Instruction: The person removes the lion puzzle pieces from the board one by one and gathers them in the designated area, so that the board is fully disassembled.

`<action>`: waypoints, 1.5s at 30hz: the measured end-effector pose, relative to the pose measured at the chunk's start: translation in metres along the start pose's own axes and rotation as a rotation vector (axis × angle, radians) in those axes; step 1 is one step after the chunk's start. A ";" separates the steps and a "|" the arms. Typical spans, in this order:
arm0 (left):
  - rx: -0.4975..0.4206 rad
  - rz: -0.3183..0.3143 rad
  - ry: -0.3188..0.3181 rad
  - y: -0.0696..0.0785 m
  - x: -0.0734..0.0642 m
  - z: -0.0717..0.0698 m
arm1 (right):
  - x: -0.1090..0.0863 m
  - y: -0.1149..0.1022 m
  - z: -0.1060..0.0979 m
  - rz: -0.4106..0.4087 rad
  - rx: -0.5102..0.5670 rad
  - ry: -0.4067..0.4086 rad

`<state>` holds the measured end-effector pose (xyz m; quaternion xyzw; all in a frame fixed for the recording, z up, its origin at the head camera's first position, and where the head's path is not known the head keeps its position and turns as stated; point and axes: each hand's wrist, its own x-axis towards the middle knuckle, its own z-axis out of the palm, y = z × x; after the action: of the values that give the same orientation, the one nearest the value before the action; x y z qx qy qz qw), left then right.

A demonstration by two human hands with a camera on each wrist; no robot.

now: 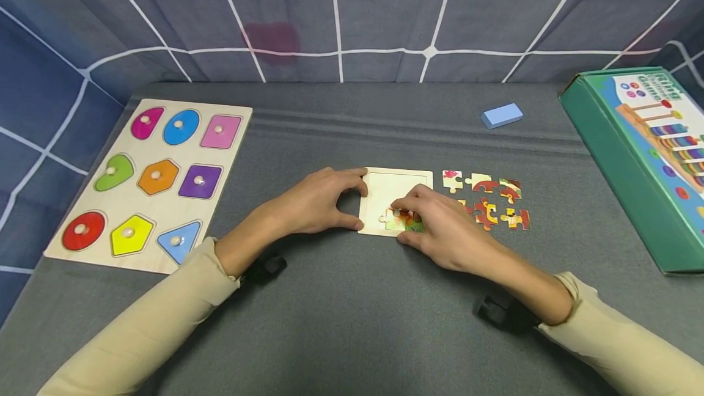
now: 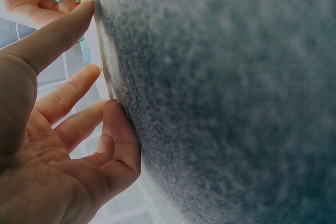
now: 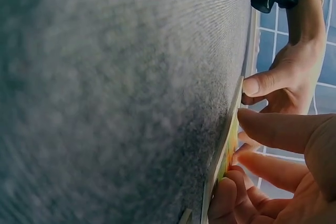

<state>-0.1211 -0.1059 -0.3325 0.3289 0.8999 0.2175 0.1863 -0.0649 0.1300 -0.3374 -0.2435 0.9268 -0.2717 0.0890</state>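
My left hand (image 1: 321, 200) holds the left side of a small square wooden puzzle tray (image 1: 385, 185), thumb near the lower corner and fingers near the upper one. In the left wrist view its fingertips (image 2: 93, 72) touch the tray's thin edge. Over the tray's lower right part, my right hand (image 1: 448, 234) pinches a jigsaw piece (image 1: 389, 221) with a pale and green print. Another colourful piece lies beside it, partly covered by the fingers. Right of the tray lie several loose jigsaw pieces (image 1: 486, 213) in two rows, one partly hidden by the right hand.
A wooden board with knobbed coloured shapes (image 1: 123, 139) lies at the left. At the back right is a light blue block (image 1: 502, 115). A large green box (image 1: 616, 170) stands at the far right edge. Grid-patterned cloth (image 1: 379, 11) hangs behind the grey table surface (image 1: 352, 322).
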 end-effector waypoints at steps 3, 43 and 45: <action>-0.001 0.000 0.003 0.000 0.000 0.000 | 0.001 0.000 0.000 0.002 0.000 -0.007; -0.003 0.015 0.013 -0.001 0.001 0.000 | 0.011 0.002 -0.002 -0.017 0.024 -0.068; -0.003 0.015 0.013 -0.001 0.000 0.001 | 0.010 0.002 -0.002 -0.021 0.032 -0.065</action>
<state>-0.1215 -0.1061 -0.3336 0.3340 0.8982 0.2225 0.1796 -0.0754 0.1274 -0.3375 -0.2603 0.9163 -0.2795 0.1202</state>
